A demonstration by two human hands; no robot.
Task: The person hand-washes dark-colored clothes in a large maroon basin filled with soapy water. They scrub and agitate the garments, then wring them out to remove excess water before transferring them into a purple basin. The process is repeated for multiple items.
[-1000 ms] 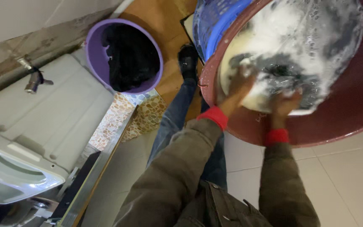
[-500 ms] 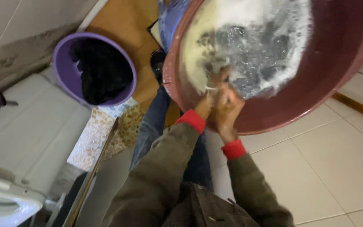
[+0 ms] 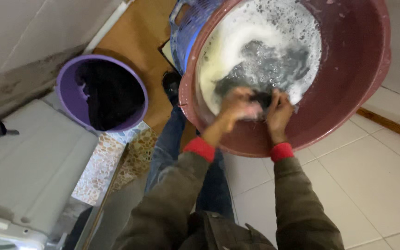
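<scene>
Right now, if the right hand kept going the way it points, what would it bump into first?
Probably the dark wet cloth at its fingertips; the right hand points up into the suds in the red basin. Depth is unclear.

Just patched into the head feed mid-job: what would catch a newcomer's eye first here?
The big maroon basin at upper right, full of white suds, stands out first. Both hands are in it: the left hand and right hand grip a dark wet cloth at the foam's near edge. To the left sits a purple bucket holding dark laundry, and a blue basket peeks from behind the basin.
</scene>
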